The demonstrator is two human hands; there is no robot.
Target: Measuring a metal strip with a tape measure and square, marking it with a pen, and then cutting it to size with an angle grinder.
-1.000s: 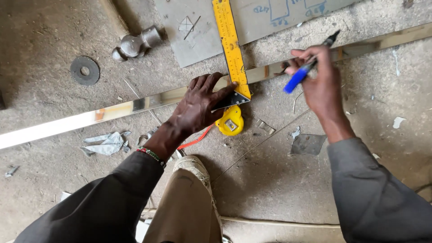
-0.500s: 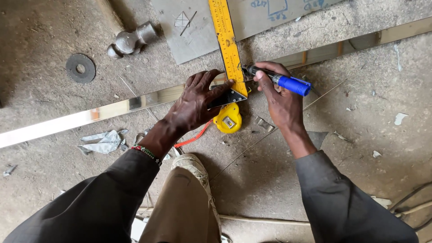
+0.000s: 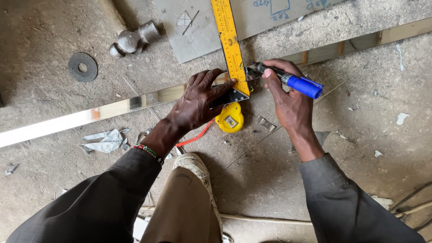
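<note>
Presently, in the head view, we are at the marking step. Our left hand (image 3: 198, 101) lies flat, fingers spread and pressing down, on the stock of the yellow try square (image 3: 231, 49). It pins the square against the long mirror-bright metal strip (image 3: 112, 109), which lies on the concrete floor (image 3: 360, 148) and runs from the lower left up to the right edge. The blade of the square crosses the strip roughly at right angles and reaches away from us over a grey metal sheet (image 3: 198, 40).

Our right hand (image 3: 288, 101) has its fingers closed around a blue marker pen (image 3: 288, 81). The dark tip points left and sits at the right edge of the blade, just where the blade crosses the strip. We cannot tell whether the tip is touching the metal.

A yellow tape measure (image 3: 229, 119) rests on the floor just below the square, touching the left thumb side, with an orange cord trailing from it. A hammer head (image 3: 132, 39) and a black washer (image 3: 83, 67) lie well apart at the upper left. Crumpled scraps (image 3: 103, 140) lie near our left sleeve.

We judge that the next move calls for steady downward pressure on the stock, with the pen tip kept tight against the blade edge along the whole width of the strip.
</note>
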